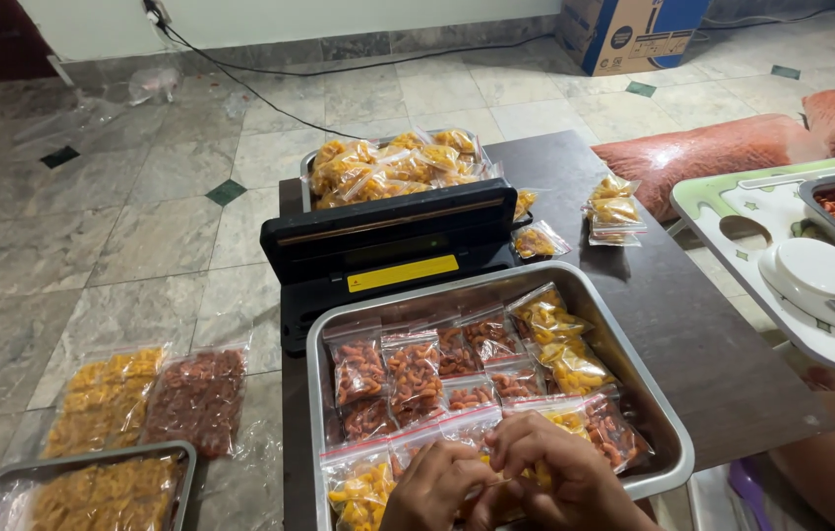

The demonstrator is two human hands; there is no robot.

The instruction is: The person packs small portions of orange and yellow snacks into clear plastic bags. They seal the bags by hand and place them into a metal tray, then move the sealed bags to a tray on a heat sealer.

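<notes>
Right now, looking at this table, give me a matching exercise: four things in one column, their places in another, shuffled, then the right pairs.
Things:
1. black sealing machine
2. white kitchen scale
3. cardboard box
4. both hands: left hand, right hand

Places:
A. on the floor by the far wall
B. over the small bags in the near steel tray
C. on the white and green side table
D. mid-table, between two trays

Pairs: 1-D, 2-C, 3-A, 4-B

The dark brown wooden counter [722, 354] carries a steel tray of small snack bags [668, 433], just behind it a black sealing machine [388, 246]. A second steel tray of yellow bags [307, 167] and loose yellow bags [614, 211] lie farther back.
</notes>
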